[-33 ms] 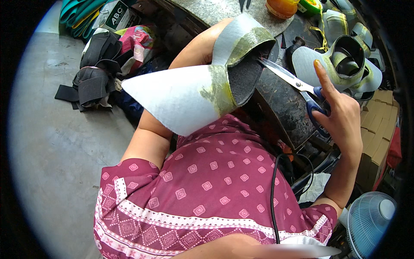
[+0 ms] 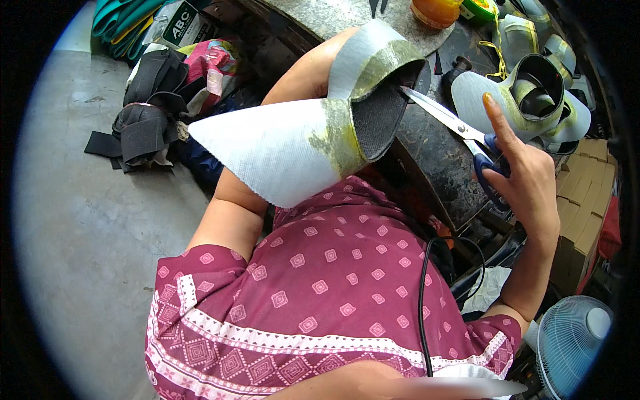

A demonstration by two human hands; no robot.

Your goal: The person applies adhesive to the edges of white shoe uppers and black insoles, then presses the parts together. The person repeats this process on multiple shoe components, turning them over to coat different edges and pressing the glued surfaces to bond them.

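1. A grey-white shaped piece (image 2: 267, 150) is held in front of the person's body, appearing across the left edge of the tabletop (image 2: 433, 157). It has one broad pointed flap, a curved band, a yellowish-green stained seam and a dark woven lining (the flap's lower edge looks slightly frayed).
2. The scissors (image 2: 460, 128) point at the opening of that piece, their tips overlapping the dark lining; whether they touch it cannot be told.
3. The right hand (image 2: 530, 173) grips the scissors by the dark blue handles, its fingers curled around the loops, apart from the index finger, which is stretched out straight and has an orange-stained tip.
4. The left arm (image 2: 300, 77) passes behind the piece; the left hand is hidden there, so its grip cannot be told.
5. Near the tabletop's right edge, beyond the raised finger, sit similar curved pieces (image 2: 470, 100), also stained yellowish.
6. Toward the tabletop's far edge, an orange jar (image 2: 435, 13) stands beside a green container (image 2: 477, 9).
7. Outside the tabletop's right edge is a cardboard box (image 2: 587, 193); a pale blue fan (image 2: 567, 347) is nearer the person.
8. Well off the left edge, dark fabric strips (image 2: 143, 130) lie heaped over the floor (image 2: 93, 247).
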